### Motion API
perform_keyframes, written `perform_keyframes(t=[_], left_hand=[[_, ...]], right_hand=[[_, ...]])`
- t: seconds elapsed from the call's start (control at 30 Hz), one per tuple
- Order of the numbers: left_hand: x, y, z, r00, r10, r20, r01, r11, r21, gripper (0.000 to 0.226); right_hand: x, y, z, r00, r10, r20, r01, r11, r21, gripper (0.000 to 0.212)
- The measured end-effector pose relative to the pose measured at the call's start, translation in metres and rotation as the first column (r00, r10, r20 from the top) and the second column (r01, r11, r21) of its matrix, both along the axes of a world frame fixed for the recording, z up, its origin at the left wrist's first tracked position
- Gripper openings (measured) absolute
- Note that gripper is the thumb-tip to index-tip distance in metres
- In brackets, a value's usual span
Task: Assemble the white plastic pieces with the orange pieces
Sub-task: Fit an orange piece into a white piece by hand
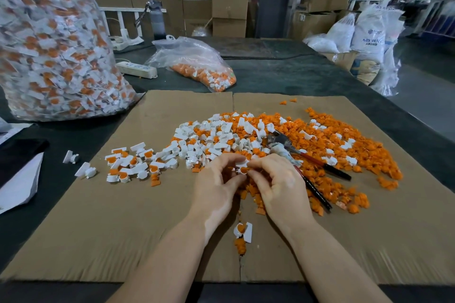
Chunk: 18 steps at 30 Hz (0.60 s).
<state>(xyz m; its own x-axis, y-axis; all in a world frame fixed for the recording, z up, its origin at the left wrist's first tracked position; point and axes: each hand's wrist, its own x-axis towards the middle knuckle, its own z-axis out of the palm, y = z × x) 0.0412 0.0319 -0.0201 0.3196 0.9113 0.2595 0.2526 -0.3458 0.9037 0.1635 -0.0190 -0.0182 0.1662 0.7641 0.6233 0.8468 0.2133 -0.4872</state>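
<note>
The left hand [216, 179] and the right hand [275, 179] meet fingertip to fingertip above the cardboard sheet [123, 216], both pinching one white piece [242, 163] with an orange piece [244, 169] sitting in its round cup. The step looks like pressing the orange insert home, so it pays to steady the white shell with the left fingers, keep the insert square to the cup, and push with the right thumb and forefinger until it seats flush; a tilted insert would likely jam or pop out. Just beyond the fingertips lies the mixed heap of white pieces [209, 138], and past the right hand spreads the heap of loose orange pieces [344, 150], with pliers [295, 152] lying across it close to the right knuckles. Out to the left of the left hand sits a small cluster of finished pieces [130, 165]. Between the wrists, nearer the person, lies another joined piece [243, 230]. Farther off on the bench [283, 74] stand a big bag [49, 44] and a small bag [197, 66] of parts.
</note>
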Motion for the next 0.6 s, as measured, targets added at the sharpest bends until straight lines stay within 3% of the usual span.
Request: perform_keyframes(t=[0.27,0.43,0.6], left_hand=[[0.0029,-0.0010,-0.0005,0.996,-0.004,-0.087,0.010,0.998,0.060,0.031],[0.0026,-0.0030,-0.0004,0.988,0.017,-0.153,0.004,0.991,0.134,0.026],[0.0004,-0.0032,0.0033,0.989,0.103,-0.103,-0.081,0.978,0.193,0.021]], right_hand=[[-0.0009,-0.0017,-0.0007,0.999,0.030,0.019,-0.030,1.000,0.000,0.005],[-0.0009,-0.0004,0.0001,0.993,0.037,0.108,-0.042,0.998,0.038,0.009],[0.0008,-0.0006,-0.0017,0.998,-0.008,0.066,0.002,0.996,0.087,0.007]])
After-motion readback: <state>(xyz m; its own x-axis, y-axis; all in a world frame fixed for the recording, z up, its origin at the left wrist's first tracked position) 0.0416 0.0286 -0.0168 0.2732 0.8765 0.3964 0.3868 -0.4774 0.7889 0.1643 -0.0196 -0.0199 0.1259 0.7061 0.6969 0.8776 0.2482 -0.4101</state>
